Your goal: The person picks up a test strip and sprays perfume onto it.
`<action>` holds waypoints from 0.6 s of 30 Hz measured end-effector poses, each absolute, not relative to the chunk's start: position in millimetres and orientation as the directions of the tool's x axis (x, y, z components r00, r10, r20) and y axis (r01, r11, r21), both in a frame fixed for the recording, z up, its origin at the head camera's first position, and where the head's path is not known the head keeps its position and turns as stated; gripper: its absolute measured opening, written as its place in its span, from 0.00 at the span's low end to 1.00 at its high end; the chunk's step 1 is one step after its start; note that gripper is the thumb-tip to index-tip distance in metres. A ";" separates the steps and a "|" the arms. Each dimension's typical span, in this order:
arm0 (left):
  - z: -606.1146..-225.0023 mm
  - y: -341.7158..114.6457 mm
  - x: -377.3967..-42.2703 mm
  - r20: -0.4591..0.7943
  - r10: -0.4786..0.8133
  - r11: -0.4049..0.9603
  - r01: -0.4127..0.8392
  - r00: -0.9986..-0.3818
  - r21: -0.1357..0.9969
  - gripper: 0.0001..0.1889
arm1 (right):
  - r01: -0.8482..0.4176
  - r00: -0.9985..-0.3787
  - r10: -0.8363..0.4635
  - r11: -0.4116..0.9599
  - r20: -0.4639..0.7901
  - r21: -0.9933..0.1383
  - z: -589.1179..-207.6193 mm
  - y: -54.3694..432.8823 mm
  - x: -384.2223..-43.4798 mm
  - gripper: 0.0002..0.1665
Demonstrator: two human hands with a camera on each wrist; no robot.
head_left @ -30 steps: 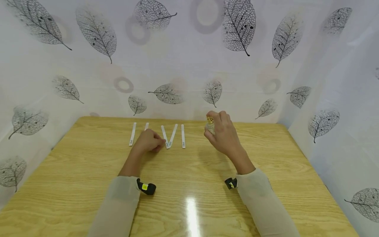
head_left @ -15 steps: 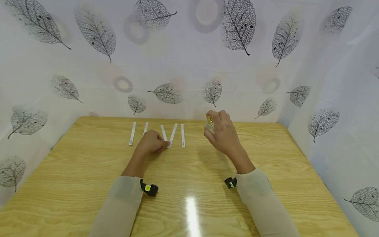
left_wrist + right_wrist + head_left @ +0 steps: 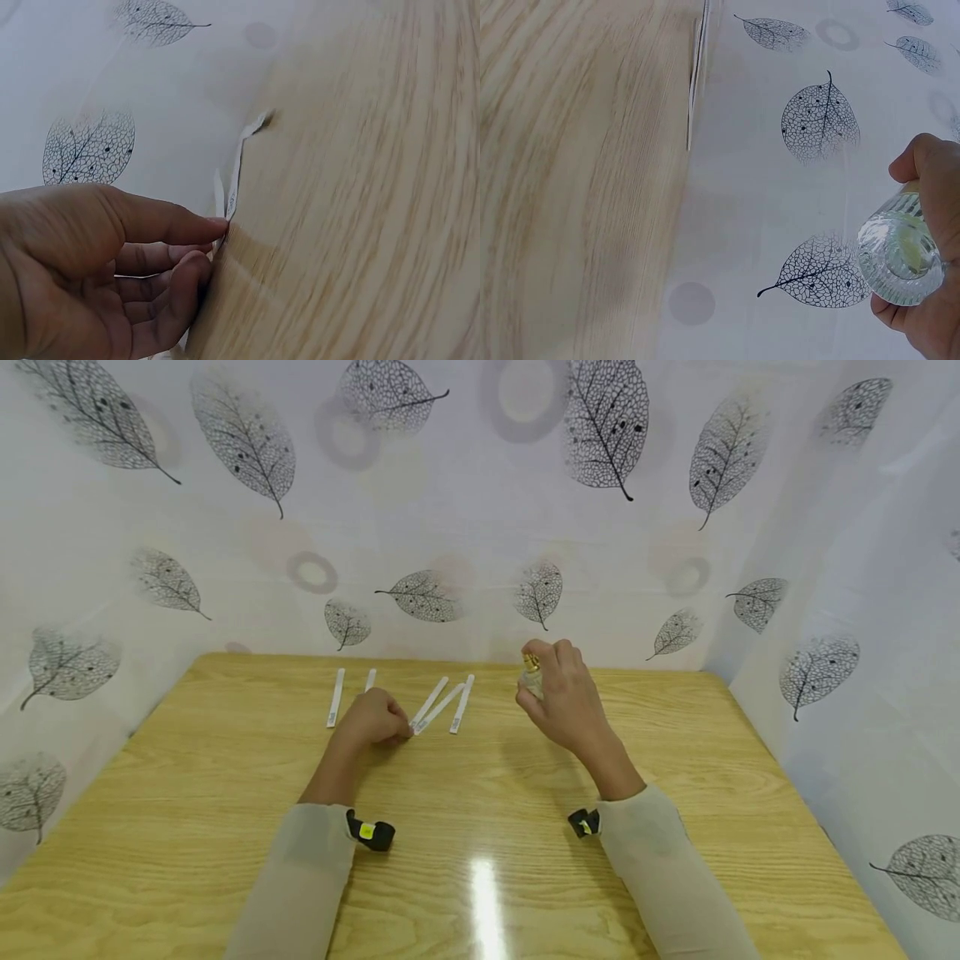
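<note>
In the head view my left hand (image 3: 377,717) is at the lower end of a white perfume test strip (image 3: 430,700). The left wrist view shows its fingertips pinching that printed end (image 3: 231,206). Two more slanted strips are just right of it: a middle strip (image 3: 441,706), its lower end close to the pinched one, and a right-hand strip (image 3: 462,703). My right hand (image 3: 564,697) grips a clear glass perfume bottle (image 3: 531,683) with a gold neck, raised over the table, index finger on its top. The right wrist view shows the bottle's ribbed glass base (image 3: 901,259).
Left of these, another test strip (image 3: 335,697) lies on the wooden table (image 3: 450,810). One more strip (image 3: 371,678) is partly hidden behind my left hand. A pale curtain (image 3: 465,527) printed with leaves rises behind the table and along both sides.
My left hand went right to the V of strips, then drew back left. The V has closed into two strips leaning right, and the right-hand strip now tilts. The right hand and bottle stayed put.
</note>
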State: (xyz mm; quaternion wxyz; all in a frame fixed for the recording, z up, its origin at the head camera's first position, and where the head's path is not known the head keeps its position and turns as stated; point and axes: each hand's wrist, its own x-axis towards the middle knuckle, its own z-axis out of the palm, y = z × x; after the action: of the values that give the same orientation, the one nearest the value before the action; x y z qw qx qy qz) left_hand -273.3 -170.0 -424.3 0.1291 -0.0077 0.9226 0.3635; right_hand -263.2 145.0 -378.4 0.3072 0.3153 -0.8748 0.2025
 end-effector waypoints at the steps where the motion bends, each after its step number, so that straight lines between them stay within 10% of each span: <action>1: -423.4 -171.1 -273.1 -0.245 0.080 0.739 -0.107 -0.966 0.665 0.06 | -0.676 -0.614 -0.427 0.719 0.664 -0.162 -378.4 145.0 -263.2 0.26; 18: -422.8 -170.0 -272.2 -0.229 0.059 0.734 -0.113 -0.972 0.670 0.05 | -0.672 -0.614 -0.431 0.724 0.661 -0.152 -378.8 145.0 -263.2 0.26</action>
State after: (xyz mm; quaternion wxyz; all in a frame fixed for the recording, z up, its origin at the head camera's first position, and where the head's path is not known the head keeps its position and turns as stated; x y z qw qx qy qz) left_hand -272.2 -170.0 -422.8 0.1181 -0.0144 0.9235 0.3646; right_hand -263.2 145.0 -378.8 0.3064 0.3148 -0.8765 0.1968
